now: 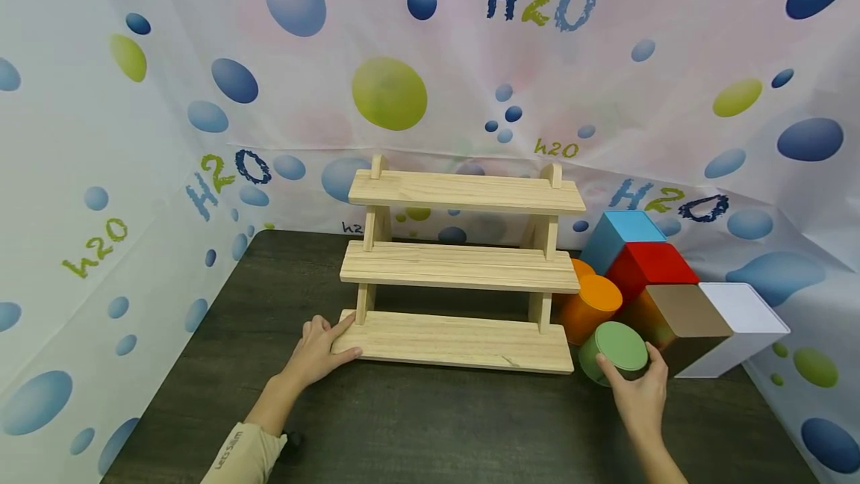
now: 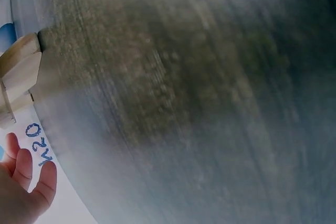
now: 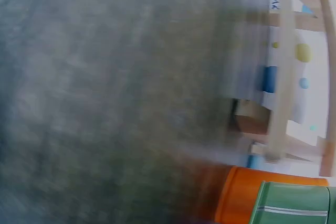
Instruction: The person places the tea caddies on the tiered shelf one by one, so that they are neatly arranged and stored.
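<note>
A light wooden three-tier shelf (image 1: 457, 267) stands on the dark table. At the left end of its bottom tier, the left hand (image 1: 316, 353) touches the board with thumb and fingers spread. The left wrist view shows the left hand (image 2: 26, 187) with its fingers a little bent, near a piece of wood (image 2: 21, 72). To the right of the shelf, the right hand (image 1: 641, 394) grips a green round tin (image 1: 614, 349) between thumb and fingers. In the right wrist view the green tin (image 3: 294, 203) shows beside an orange tin (image 3: 247, 192), and the right hand is out of sight.
Behind the green tin are orange cylinders (image 1: 594, 301), a blue box (image 1: 621, 234), a red box (image 1: 648, 267), a brown box (image 1: 685, 312) and a white box (image 1: 746, 312), grouped closely. A patterned curtain (image 1: 457, 58) hangs behind the table (image 1: 416, 424).
</note>
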The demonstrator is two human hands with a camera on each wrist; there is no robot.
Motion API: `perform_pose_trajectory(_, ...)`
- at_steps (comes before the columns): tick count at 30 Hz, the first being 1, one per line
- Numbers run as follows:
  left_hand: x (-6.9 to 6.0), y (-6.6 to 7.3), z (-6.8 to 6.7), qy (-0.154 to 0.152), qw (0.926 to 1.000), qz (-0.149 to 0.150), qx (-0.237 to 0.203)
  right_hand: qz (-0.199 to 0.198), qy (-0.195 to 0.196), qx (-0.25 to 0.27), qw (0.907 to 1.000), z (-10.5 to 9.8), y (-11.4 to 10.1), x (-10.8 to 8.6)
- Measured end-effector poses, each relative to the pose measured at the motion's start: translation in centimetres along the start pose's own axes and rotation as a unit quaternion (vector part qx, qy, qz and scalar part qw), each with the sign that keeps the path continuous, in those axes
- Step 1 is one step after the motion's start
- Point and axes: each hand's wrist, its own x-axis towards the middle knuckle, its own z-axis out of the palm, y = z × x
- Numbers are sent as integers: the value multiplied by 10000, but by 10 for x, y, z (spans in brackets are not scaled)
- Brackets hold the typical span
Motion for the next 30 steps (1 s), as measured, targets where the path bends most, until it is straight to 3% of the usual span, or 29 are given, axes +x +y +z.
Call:
perform_pose_trajectory(5, 0, 1, -1, 3, 10000, 17, 35, -207, 144, 130, 9996, -3, -8, 2)
perform_pose_trajectory(9, 0, 0, 0, -10, 9999, 12, 107, -365, 277, 105, 9989, 13, 37, 23)
perform_pose_trajectory(12, 0, 0, 1, -6, 9999, 31, 145, -720, 389, 36, 9966, 30, 76, 35)
perform_pose_trajectory(14, 0, 0, 1, -3, 9998, 47, 170, -837, 244, 118, 9961, 32, 61, 27)
perform_pose_trajectory(18, 0, 1, 2, -19, 9998, 42, 179, -1015, -207, 490, 9934, 27, -6, -5)
perform_pose_trajectory(21, 0, 1, 2, -21, 9998, 68, 206, -895, -598, 667, 9920, 24, -49, -27)
perform_pose_trajectory(24, 1, 1, 1, 92, 9995, 169, 264, -765, -905, 718, 9904, 31, -65, -38)
perform_pose_trajectory(30, 1, -1, -1, 348, 9982, 306, 374, -839, -1328, 901, 9835, 50, -74, -47)
